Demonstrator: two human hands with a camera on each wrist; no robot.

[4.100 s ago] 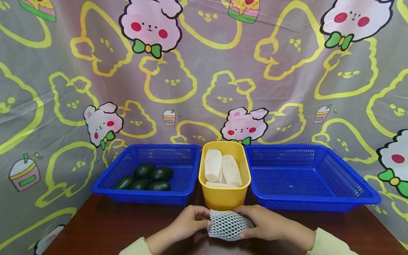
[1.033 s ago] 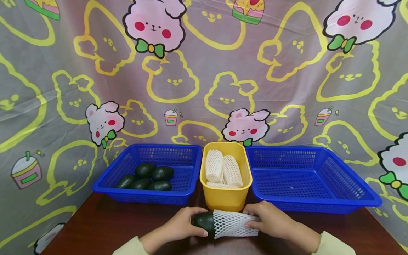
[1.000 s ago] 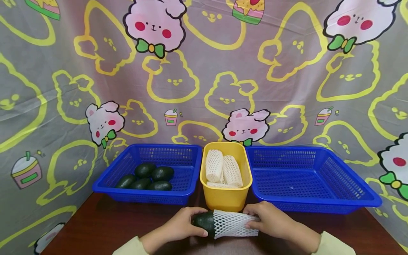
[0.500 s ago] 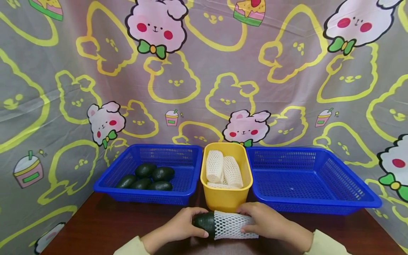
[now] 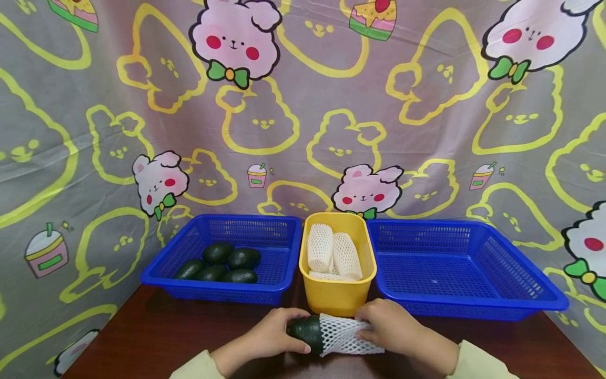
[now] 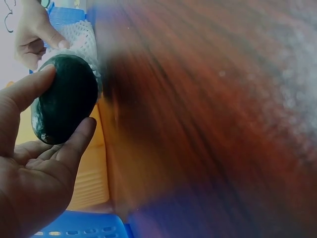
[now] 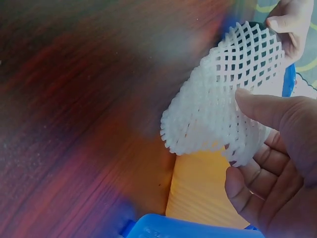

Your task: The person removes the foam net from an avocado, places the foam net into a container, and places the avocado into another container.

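Note:
In the head view, a dark green avocado (image 5: 304, 335) lies sideways in front of the yellow bin, its right part inside a white foam net sleeve (image 5: 347, 337). My left hand (image 5: 272, 337) grips the bare left end, with thumb and fingers on opposite sides, as the left wrist view shows of the avocado (image 6: 64, 99). With thumb and fingers, my right hand (image 5: 390, 329) holds the sleeve toward its loose end. In the right wrist view the sleeve (image 7: 218, 99) flares at that end, and dark skin shows through the mesh at its far end.
A blue basket (image 5: 213, 287) with several avocados (image 5: 243, 258) stands at the left. The yellow bin (image 5: 338, 295) in the middle holds more foam sleeves (image 5: 320, 247). Another blue basket (image 5: 473, 302) is at the right, all on a brown wooden table (image 5: 156, 337) before a patterned cloth (image 5: 293, 131).
Four seconds ago my left hand was at the sleeve's left edge; now it grips the avocado sticking out there. Within the last second, my right hand shifts slightly along the sleeve.

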